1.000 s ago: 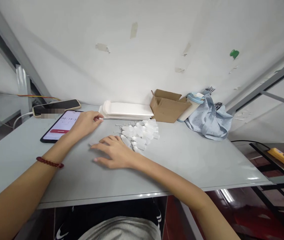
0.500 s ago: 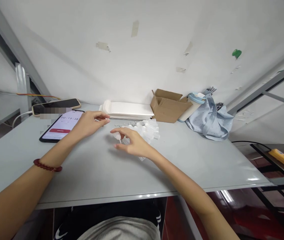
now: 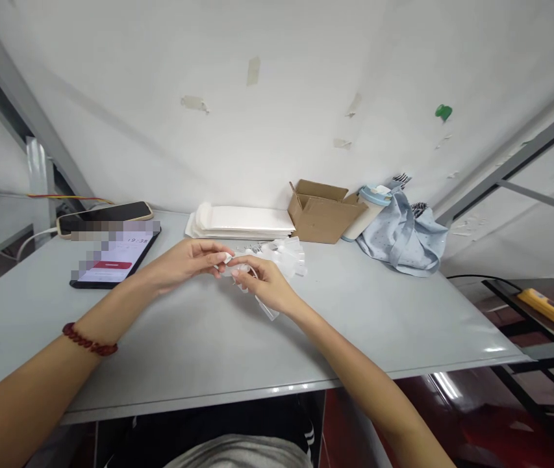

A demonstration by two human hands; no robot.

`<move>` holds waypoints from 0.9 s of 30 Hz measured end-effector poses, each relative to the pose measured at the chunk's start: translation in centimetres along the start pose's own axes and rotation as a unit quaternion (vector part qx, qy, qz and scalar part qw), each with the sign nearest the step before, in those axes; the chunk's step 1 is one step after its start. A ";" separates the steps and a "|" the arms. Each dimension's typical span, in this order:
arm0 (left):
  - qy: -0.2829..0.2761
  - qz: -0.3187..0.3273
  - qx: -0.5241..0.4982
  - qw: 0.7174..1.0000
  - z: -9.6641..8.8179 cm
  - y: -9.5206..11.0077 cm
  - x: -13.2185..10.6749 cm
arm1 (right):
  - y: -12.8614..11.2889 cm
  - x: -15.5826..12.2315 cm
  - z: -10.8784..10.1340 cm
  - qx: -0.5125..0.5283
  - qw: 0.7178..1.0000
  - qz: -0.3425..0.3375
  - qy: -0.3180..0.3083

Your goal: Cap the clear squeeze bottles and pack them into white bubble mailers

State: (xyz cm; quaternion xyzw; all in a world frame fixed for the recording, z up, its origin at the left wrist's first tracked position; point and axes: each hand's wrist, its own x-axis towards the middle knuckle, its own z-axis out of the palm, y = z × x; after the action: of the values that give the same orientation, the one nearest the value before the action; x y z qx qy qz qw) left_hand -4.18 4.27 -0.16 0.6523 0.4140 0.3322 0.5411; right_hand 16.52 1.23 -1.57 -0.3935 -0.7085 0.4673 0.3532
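Observation:
My left hand [image 3: 186,265] is over the middle of the table, its thumb and fingers pinching a small white piece [image 3: 228,258]. From the right, my right hand [image 3: 267,285] meets it, the index fingertip at the white piece and the thumb curled just below. Whatever lies between the right thumb and index finger is translucent and too small to name. Behind and under the right hand lies a pile of clear plastic pieces [image 3: 289,255]; one clear strip [image 3: 267,309] sticks out below the palm.
A stack of white flat pieces [image 3: 250,220] lies along the wall beside an open cardboard box [image 3: 328,218]. Right of it are a cup with a blue lid [image 3: 367,211] and a light blue cloth bag [image 3: 403,240]. Two phones, one showing a timer [image 3: 115,257], lie at the left.
My hands have come together; the left moved right and slightly down, and its pinched white piece now shows. The right fingers, spread before, have closed inward. The view has shifted slightly.

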 end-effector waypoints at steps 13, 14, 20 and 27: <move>-0.007 0.008 -0.080 0.997 1.1 0.1 -0.3 | -0.7 -0.1 0.3 0.092 0.992 0.015 0.080; 0.008 0.014 -0.073 0.997 1.3 0.2 -0.3 | -0.6 -0.1 0.3 0.067 0.993 0.005 0.096; 0.082 0.060 0.060 0.993 1.9 1.1 -0.7 | 0.6 0.0 0.7 -0.097 0.978 -0.072 0.173; 0.073 0.070 0.134 0.986 2.3 1.6 -1.1 | 1.2 -0.4 1.0 -0.230 0.963 -0.057 0.129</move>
State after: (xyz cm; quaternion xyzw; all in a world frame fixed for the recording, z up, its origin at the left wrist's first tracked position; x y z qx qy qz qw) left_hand -2.34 2.16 0.93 0.7199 0.4468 0.3576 0.3928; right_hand 16.08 0.83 -3.03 -0.4803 -0.7667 0.2157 0.3674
